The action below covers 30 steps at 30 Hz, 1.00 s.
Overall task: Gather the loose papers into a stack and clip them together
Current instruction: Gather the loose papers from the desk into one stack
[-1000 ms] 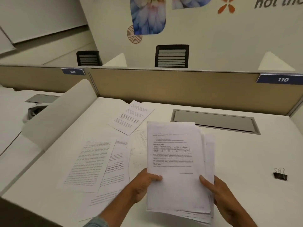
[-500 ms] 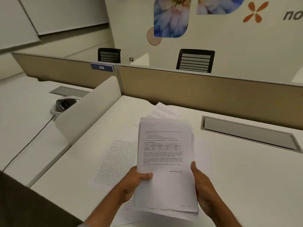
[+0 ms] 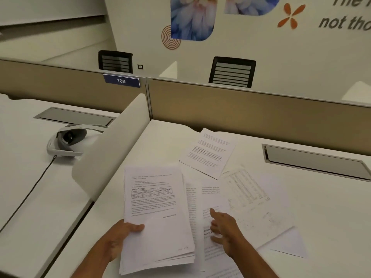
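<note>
My left hand (image 3: 120, 239) grips the lower left edge of a thick stack of printed papers (image 3: 156, 213), held just above the white desk (image 3: 325, 217). My right hand (image 3: 224, 227) is off the stack, fingers spread, reaching over loose sheets (image 3: 212, 197) lying flat to the right of the stack. One loose printed page (image 3: 208, 152) lies farther back, near the partition. A sheet with a table of figures (image 3: 247, 189) lies right of my right hand. The binder clip is out of view.
A tan partition (image 3: 251, 115) closes the back of the desk, with a grey cable hatch (image 3: 315, 160) at right. A curved white divider (image 3: 112, 145) stands on the left. Beyond it a headset (image 3: 68, 140) with a cable lies on the neighbouring desk.
My right hand has let go of the stack and moved right over the loose sheets. My left hand alone holds the stack, now shifted left. The view has turned left.
</note>
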Each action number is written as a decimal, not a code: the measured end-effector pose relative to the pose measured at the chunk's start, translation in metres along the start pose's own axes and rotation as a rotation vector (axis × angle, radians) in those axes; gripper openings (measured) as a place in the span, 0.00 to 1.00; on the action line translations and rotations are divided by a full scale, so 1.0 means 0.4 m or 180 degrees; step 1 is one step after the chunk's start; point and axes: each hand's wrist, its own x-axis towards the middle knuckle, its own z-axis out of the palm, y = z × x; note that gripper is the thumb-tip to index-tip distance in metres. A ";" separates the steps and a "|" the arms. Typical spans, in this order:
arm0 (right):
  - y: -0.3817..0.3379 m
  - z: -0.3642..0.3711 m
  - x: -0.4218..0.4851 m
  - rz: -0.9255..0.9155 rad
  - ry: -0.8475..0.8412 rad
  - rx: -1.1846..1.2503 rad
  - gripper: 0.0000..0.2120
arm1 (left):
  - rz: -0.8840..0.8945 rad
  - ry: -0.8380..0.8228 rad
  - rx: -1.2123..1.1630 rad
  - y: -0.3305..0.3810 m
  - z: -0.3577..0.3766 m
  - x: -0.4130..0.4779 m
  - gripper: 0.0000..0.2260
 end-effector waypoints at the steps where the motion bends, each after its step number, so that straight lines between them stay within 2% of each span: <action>1: -0.001 0.015 0.007 -0.0022 0.0037 -0.0035 0.13 | -0.0057 -0.0020 0.0029 0.000 -0.005 0.010 0.24; 5: -0.001 0.060 0.031 -0.0063 0.0168 -0.0193 0.10 | -0.0237 -0.0078 0.0175 0.004 -0.012 0.035 0.24; 10: 0.013 0.086 0.061 -0.0304 0.0305 -0.0680 0.12 | -0.0305 -0.0011 0.0395 0.002 -0.011 0.052 0.23; 13: 0.017 0.090 0.056 -0.0275 -0.0184 -0.0864 0.06 | -0.0318 -0.0019 0.0347 0.008 -0.002 0.044 0.23; 17: 0.032 0.077 0.036 -0.0492 -0.0551 -0.0879 0.15 | -0.0197 -0.0126 0.0095 0.013 0.006 0.017 0.23; 19: 0.032 0.050 0.030 -0.0491 -0.0682 -0.0731 0.15 | -0.0074 -0.0096 -0.0167 0.013 0.010 0.006 0.22; 20: 0.033 0.032 0.031 -0.0446 -0.0769 -0.0640 0.14 | 0.0011 -0.0070 -0.0252 0.013 0.013 0.000 0.24; 23: 0.034 -0.029 0.040 -0.0332 -0.0977 -0.0424 0.14 | 0.0194 -0.0155 -0.0171 0.005 0.021 -0.010 0.39; 24: 0.035 -0.047 0.042 -0.0319 -0.1032 -0.0384 0.14 | 0.0221 -0.0219 -0.0133 0.004 0.027 -0.014 0.41; 30: 0.027 -0.081 0.034 -0.0444 -0.1259 -0.0460 0.14 | 0.0299 -0.0473 0.0192 0.012 0.087 -0.031 0.39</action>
